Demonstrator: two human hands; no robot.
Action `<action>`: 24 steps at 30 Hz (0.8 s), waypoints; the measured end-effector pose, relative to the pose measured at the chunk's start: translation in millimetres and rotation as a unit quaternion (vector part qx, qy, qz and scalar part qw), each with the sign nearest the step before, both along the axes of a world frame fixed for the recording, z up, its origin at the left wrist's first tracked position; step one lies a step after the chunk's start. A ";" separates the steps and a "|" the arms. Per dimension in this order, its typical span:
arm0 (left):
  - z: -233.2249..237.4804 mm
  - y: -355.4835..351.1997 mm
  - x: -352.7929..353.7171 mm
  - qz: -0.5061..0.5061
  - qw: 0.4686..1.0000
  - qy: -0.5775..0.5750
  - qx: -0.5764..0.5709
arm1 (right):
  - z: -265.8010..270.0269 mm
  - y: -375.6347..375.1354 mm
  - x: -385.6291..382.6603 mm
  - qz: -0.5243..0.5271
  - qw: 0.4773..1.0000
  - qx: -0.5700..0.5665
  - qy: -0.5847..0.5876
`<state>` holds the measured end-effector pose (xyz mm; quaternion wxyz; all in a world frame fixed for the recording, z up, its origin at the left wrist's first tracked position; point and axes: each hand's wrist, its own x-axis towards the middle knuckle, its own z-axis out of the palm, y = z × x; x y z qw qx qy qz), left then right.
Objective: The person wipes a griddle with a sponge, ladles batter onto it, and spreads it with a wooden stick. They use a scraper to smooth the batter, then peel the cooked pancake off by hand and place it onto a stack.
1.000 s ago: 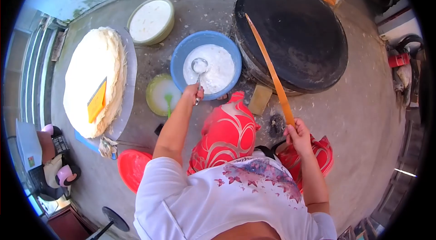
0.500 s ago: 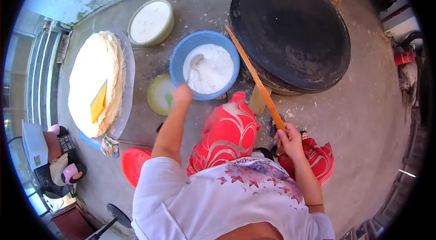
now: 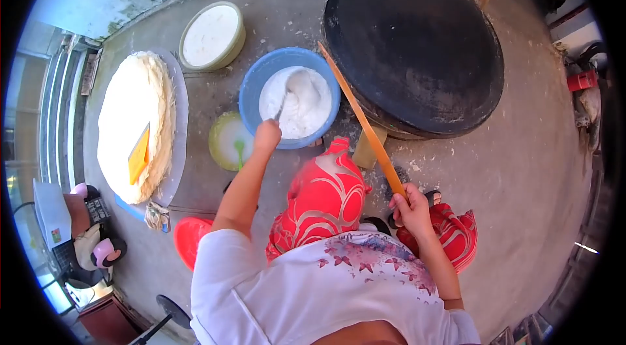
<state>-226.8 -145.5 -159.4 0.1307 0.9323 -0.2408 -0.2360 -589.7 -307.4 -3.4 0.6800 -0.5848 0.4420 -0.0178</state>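
Observation:
In the head view, my left hand (image 3: 267,136) is closed around the handle of a ladle (image 3: 283,102). Its head dips into thick white batter (image 3: 312,113) inside a blue basin (image 3: 245,100). My right hand (image 3: 412,209) grips the lower end of a long, flat wooden spatula (image 3: 366,127). The spatula slants up and left, its pointed tip beside the edge of a large round black griddle (image 3: 417,45). Close to my left hand sits a yellow-green bowl (image 3: 214,144) of whitish liquid, with a green spoon (image 3: 239,149) in it.
Left stands a tall stack of thin pale pancakes (image 3: 124,117) with an orange scraper (image 3: 139,159) on it. A beige bowl (image 3: 240,42) of white batter is at the back. Something red (image 3: 189,240) lies by my left arm, and a block (image 3: 369,149) rests by the griddle.
The ladle has swung within the basin, its head moving up and right through the batter. My left hand has shifted slightly right. My right hand still holds the spatula nearly in place.

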 end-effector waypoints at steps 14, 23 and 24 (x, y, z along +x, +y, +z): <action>4.3 21.8 -15.1 0.037 0.992 -0.006 0.117 | 1.2 -1.6 -0.1 0.002 1.000 0.018 -0.008; -20.5 4.3 -32.7 0.431 0.535 0.685 -0.242 | -4.0 -3.0 -0.5 -0.007 0.999 -0.012 -0.044; -8.2 8.7 -34.5 0.430 0.535 0.685 -0.244 | -2.7 -3.0 0.9 -0.015 0.999 0.003 -0.051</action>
